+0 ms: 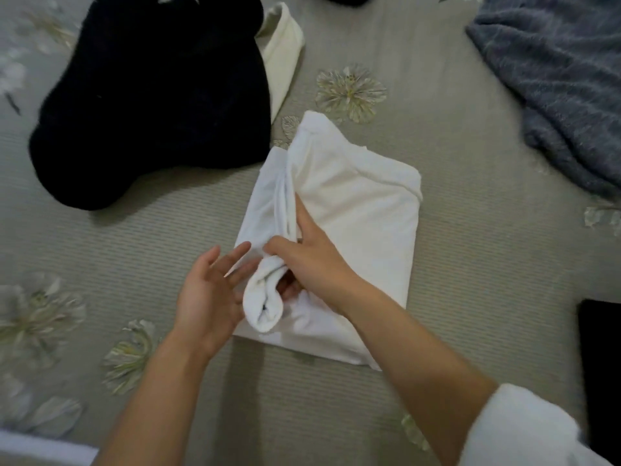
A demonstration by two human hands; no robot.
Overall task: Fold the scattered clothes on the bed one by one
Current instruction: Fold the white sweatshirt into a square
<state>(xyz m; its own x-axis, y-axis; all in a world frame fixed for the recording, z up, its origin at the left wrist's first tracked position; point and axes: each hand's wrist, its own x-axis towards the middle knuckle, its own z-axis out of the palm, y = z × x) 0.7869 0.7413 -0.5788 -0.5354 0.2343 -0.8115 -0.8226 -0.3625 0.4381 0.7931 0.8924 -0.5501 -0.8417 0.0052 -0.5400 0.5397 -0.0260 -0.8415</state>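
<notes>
- Right hand [312,264] grips the rolled strip of the white cotton garment [353,203], thumb over the roll, fingers curled beneath it, forefinger stretched along the cloth.
- Left hand [208,294] is wide, fingers straight and spread, palm turned toward the roll, just beside it, holding nothing.
- The white garment lies mid-bed on the grey-green ribbed bed cover with printed flowers [470,297], already squared into a rough rectangle. I judge this 1 piece nearly folded, with only the rolled strip left to lay flat.
- At least 3 look unfolded: a black fluffy garment [151,95] toward the far left corner, a cream cloth [282,55] peeping from under it, and a grey-blue fuzzy knit [554,79] toward the far right corner.
- A flat black item [601,364] sits at the right edge; whether it is folded I cannot tell.
- The black heap lies near the white garment's far left corner and may crowd it.
</notes>
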